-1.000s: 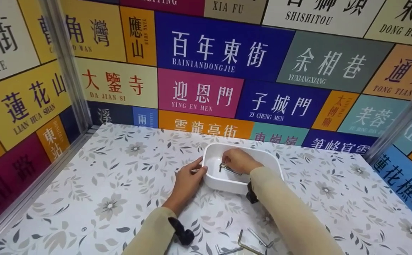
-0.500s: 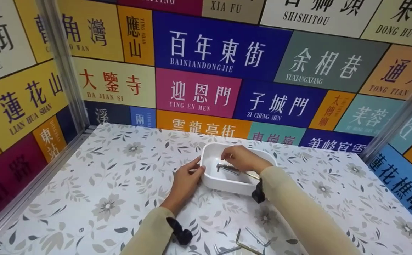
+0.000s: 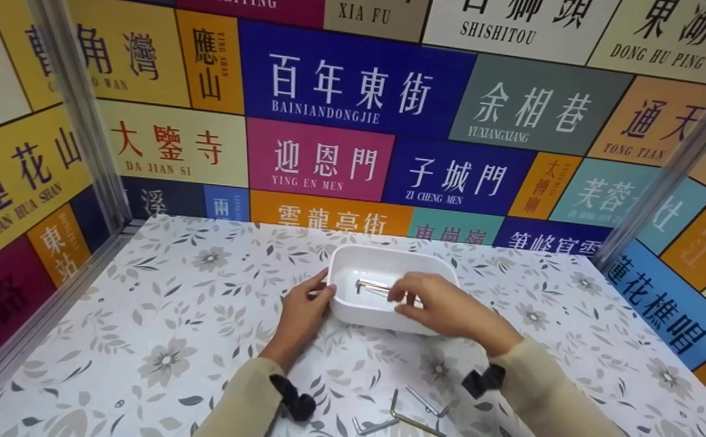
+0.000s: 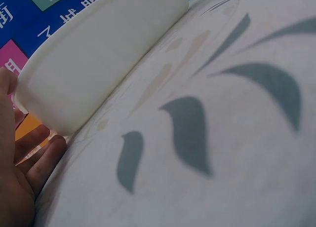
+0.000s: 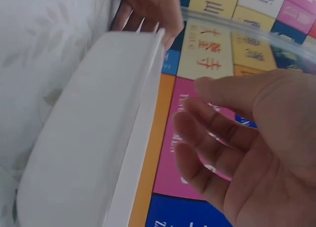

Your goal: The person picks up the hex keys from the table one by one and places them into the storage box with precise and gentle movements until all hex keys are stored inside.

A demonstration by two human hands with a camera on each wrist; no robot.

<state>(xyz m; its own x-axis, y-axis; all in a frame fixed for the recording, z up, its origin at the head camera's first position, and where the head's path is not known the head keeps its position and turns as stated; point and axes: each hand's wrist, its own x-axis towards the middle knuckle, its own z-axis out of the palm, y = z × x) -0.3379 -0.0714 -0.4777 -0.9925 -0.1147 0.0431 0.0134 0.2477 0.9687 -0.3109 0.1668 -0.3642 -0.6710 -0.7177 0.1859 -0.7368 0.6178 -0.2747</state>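
Note:
A white plastic box stands on the table, with several L-shaped metal hex keys lying in it. My left hand holds the box's left end, thumb at the rim; in the left wrist view its fingers lie round the lower corner. My right hand hovers over the near rim, overlapping the box and hiding part of the keys. The right wrist view shows that hand empty, its fingers loosely bent and apart from the thumb.
Nearer me on the flower-patterned tablecloth lie two silver hex keys, one to the right and one to the left, with a brass-coloured hex key between them. Behind the table stands a wall of coloured signs.
My right hand has come up out of the box and back toward me and to the right, leaving the hex keys inside. My left hand stays at the box's left end.

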